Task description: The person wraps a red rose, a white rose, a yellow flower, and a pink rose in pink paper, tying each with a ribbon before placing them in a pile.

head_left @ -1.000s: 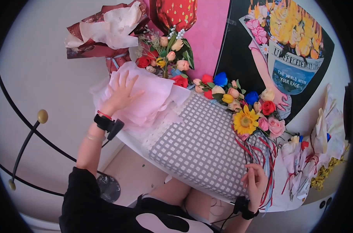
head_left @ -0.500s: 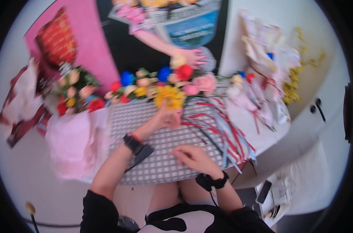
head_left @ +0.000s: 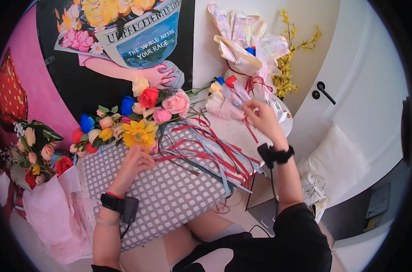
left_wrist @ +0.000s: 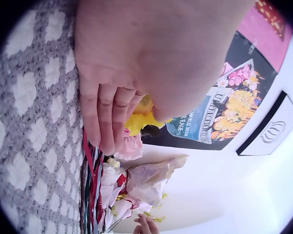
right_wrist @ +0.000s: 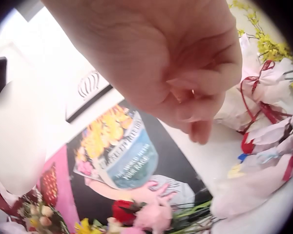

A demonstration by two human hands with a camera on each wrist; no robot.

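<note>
My left hand (head_left: pixel 140 158) lies on a grey checkered wrapping sheet (head_left: pixel 169 190), its curled fingers (left_wrist: pixel 107 122) right against a yellow sunflower (head_left: pixel 137 133). Whether it grips the stem is hidden. The sunflower ends a row of artificial flowers (head_left: pixel 147 102) along the sheet's far edge. Red and blue ribbons (head_left: pixel 210 152) trail across the sheet to the right. My right hand (head_left: pixel 260 115) is stretched out to the far right. It hovers with curled fingers (right_wrist: pixel 195 97) over small wrapped flowers (head_left: pixel 219 102) on the white table (head_left: pixel 233 131). Nothing shows in it.
A tall wrapped bouquet (head_left: pixel 242 50) and yellow sprigs (head_left: pixel 285 68) stand behind the right hand. A painted poster (head_left: pixel 124 41) leans at the back. At the left are a mixed bouquet (head_left: pixel 33 154) and pink tissue paper (head_left: pixel 51 208). A door with a black handle (head_left: pixel 323 92) is at the right.
My head has turned right. The left hand left the pink tissue paper and came to the sunflower. The right hand moved from the ribbons' near ends out to the small wrapped flowers.
</note>
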